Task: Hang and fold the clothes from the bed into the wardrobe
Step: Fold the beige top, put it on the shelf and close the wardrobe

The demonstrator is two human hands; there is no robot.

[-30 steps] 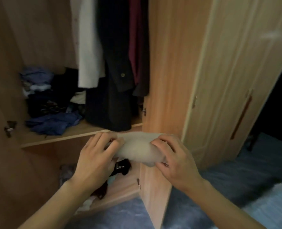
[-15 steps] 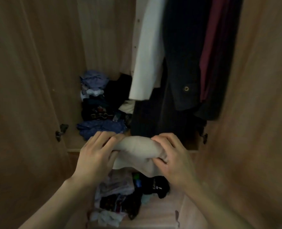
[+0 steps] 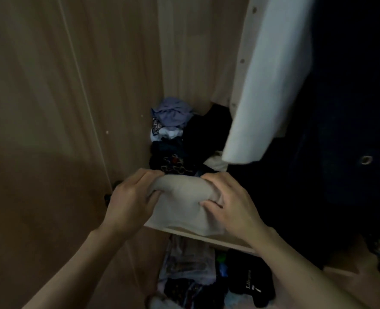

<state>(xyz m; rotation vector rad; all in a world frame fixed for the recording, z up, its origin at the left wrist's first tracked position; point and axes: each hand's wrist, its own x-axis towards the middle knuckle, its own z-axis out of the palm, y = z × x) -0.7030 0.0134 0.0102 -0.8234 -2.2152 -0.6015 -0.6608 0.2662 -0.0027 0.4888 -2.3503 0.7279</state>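
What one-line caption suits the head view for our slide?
Left hand and right hand hold a folded beige garment at the wardrobe shelf edge.

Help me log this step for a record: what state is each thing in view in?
beige garment, folded, held over the front edge of the shelf.
left hand, grips the garment's left end.
right hand, grips its right end.
white shirt, hanging.
dark coat, hanging.
shelf pile, loosely stacked in the back corner.
lower clothes, jumbled.

beige folded cloth (image 3: 182,205) | gripped at both ends | over wardrobe shelf edge (image 3: 218,238)
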